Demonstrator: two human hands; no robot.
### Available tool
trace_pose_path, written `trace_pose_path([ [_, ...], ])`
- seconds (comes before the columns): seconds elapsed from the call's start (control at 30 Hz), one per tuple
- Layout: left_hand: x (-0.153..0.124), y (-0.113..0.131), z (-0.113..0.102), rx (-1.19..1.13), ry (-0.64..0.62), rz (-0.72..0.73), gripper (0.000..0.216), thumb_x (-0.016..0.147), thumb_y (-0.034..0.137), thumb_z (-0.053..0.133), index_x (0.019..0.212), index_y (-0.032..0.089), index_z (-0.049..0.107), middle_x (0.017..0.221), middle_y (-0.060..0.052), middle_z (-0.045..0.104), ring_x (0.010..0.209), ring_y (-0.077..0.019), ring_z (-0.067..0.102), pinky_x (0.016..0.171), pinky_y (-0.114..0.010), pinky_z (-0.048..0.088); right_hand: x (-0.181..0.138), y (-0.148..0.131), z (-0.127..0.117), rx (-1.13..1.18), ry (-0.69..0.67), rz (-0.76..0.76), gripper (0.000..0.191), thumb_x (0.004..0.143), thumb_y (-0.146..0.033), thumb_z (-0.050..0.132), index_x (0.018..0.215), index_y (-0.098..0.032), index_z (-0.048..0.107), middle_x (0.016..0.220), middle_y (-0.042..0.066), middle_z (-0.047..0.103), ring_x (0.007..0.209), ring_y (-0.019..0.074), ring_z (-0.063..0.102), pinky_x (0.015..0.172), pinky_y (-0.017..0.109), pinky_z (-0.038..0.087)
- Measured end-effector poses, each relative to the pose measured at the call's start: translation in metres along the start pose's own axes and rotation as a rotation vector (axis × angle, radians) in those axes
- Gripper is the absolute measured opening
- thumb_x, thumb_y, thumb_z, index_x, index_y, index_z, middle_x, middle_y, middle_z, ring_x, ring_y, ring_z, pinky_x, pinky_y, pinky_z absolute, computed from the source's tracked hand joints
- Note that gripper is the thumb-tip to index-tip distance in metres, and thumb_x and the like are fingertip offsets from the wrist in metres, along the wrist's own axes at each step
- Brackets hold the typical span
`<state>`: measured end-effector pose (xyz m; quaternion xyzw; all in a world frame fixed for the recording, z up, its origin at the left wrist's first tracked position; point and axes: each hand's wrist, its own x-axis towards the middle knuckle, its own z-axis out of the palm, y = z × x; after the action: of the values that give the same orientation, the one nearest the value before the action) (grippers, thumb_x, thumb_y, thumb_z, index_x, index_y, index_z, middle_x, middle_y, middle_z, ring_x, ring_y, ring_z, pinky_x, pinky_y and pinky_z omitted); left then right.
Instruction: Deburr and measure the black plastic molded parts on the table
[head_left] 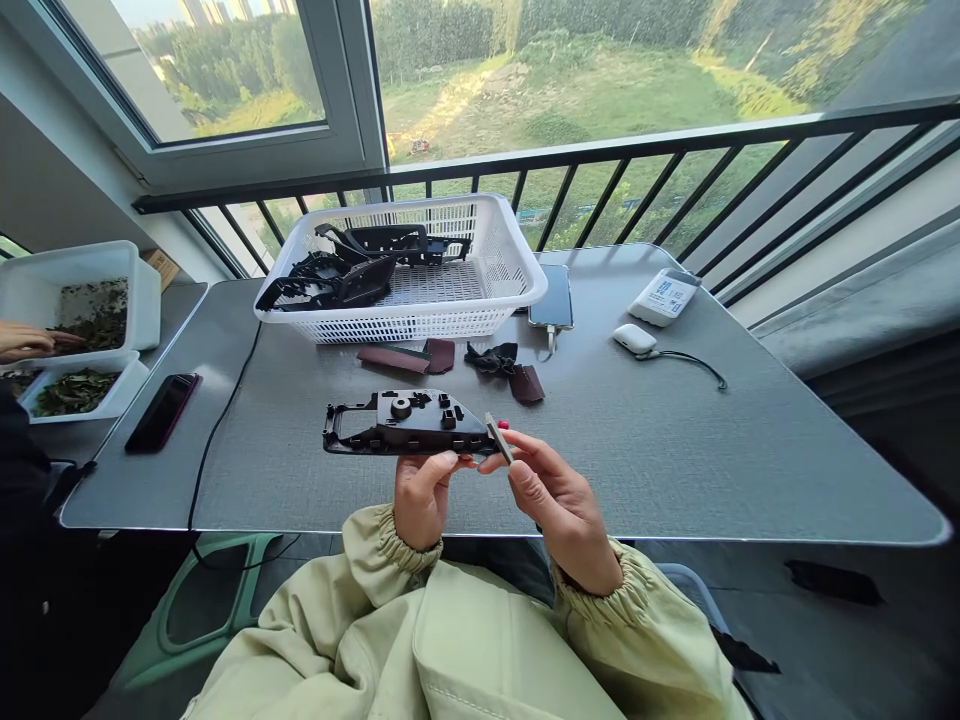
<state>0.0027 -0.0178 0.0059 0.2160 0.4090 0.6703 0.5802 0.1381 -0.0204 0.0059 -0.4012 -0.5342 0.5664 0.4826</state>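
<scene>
Held above the near edge of a grey, woven-textured counter [637, 470], the left hand [424, 497] curls around and grips a black moulded plastic bracket [409, 422]. The right hand [559, 510] pinches a small flat grey strip [499, 438] at the bracket's right end. Farther up the counter lie dark maroon pads [394, 358] and a crumpled black cloth [491, 357]. Near the far edge, a white plastic mesh basket [420, 205] holds more black plastic parts [367, 270].
</scene>
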Motion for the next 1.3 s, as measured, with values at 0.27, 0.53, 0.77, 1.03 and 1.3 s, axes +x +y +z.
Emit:
trace_pose_path([
  [0.27,0.000,-0.004,0.002,0.042,-0.031,0.057,0.014,0.067,0.026,0.077,0.076,0.018,0.070,0.071,0.002,0.068,0.065,-0.0113,0.060,0.065,-0.024,0.052,-0.001,-0.002,0.007,-0.113,-0.081,-0.040,0.036,0.092,-0.047,0.051,0.116,-0.021,0.060,0.088,0.007,0.070,0.069,0.0153,0.061,0.055,0.027,0.046],
  [0.53,0.002,-0.012,-0.008,0.159,0.037,0.119,0.025,0.068,0.040,0.077,0.076,0.017,0.072,0.072,-0.002,0.072,0.063,-0.0148,0.066,0.060,-0.026,0.056,-0.001,-0.002,0.000,-0.230,0.077,-0.063,0.034,0.091,-0.045,0.052,0.114,-0.020,0.056,0.078,0.003,0.065,0.069,0.0156,0.063,0.059,0.027,0.050],
  [0.77,0.000,-0.010,-0.008,0.243,0.026,0.206,0.032,0.067,0.048,0.077,0.075,0.017,0.073,0.072,-0.003,0.074,0.065,-0.0199,0.070,0.065,-0.032,0.060,-0.006,-0.010,-0.004,-0.597,0.107,-0.200,0.021,0.093,-0.037,0.050,0.095,-0.019,0.061,0.069,0.001,0.063,0.052,0.0113,0.053,0.051,0.022,0.044],
  [1.03,-0.001,-0.012,-0.007,0.244,0.045,0.263,0.029,0.069,0.045,0.076,0.076,0.018,0.073,0.075,-0.003,0.075,0.071,-0.0217,0.072,0.066,-0.033,0.061,-0.007,-0.009,-0.001,-0.788,0.091,-0.261,0.019,0.095,-0.032,0.047,0.097,-0.019,0.060,0.073,0.001,0.066,0.053,0.0119,0.057,0.051,0.022,0.043],
  [1.3,0.000,-0.011,-0.008,0.256,0.007,0.246,0.032,0.071,0.047,0.074,0.080,0.017,0.072,0.079,-0.005,0.075,0.077,-0.0241,0.072,0.070,-0.036,0.062,-0.007,-0.010,-0.002,-0.767,0.065,-0.228,0.020,0.095,-0.034,0.047,0.098,-0.019,0.061,0.074,0.001,0.066,0.053,0.0120,0.055,0.052,0.023,0.043],
])
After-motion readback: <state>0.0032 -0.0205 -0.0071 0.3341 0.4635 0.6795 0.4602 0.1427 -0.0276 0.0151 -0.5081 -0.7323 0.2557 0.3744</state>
